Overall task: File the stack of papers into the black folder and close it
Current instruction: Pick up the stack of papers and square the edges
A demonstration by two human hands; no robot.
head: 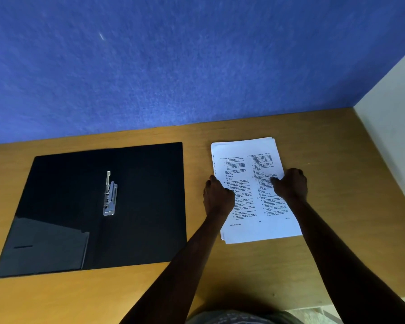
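A black folder (145, 202) lies open and flat on the left of the wooden desk (337, 265). A metal clip (110, 195) sits at its spine, with its lever raised. A stack of printed white papers (246, 160) lies to the right of the folder. My left hand (218, 197) grips the stack's left edge, thumb on top. On the right edge my right hand (290, 184) holds the stack the same way. The papers still rest on the desk.
A blue wall (173, 66) rises right behind the desk. A white wall or panel (393, 136) bounds the desk on the right. The folder's left cover has a glossy inner pocket (47, 246) at its near corner.
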